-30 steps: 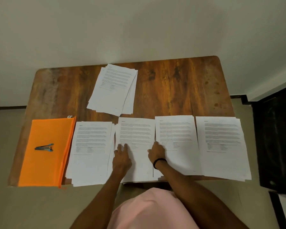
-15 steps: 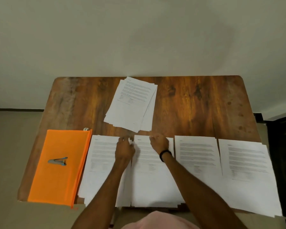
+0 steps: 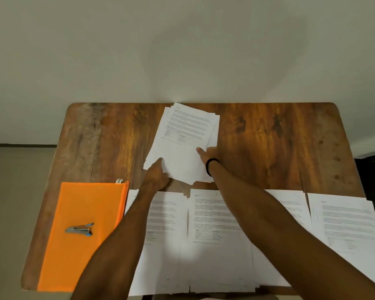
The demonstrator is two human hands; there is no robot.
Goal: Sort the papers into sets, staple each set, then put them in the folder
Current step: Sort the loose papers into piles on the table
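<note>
White far stack (image 3: 183, 139); left hand (image 3: 157, 177), right hand (image 3: 208, 154) have reached it (grip unclear).

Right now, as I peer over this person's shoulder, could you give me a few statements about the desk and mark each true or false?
1. The stapler lies on the orange folder. True.
2. Both hands hold the stapler. False: the left hand and the right hand touch the far pile of papers.
3. The black band sits on the left wrist. False: it is on the right wrist.
4. The far pile's sheets lie unevenly fanned. True.
</note>
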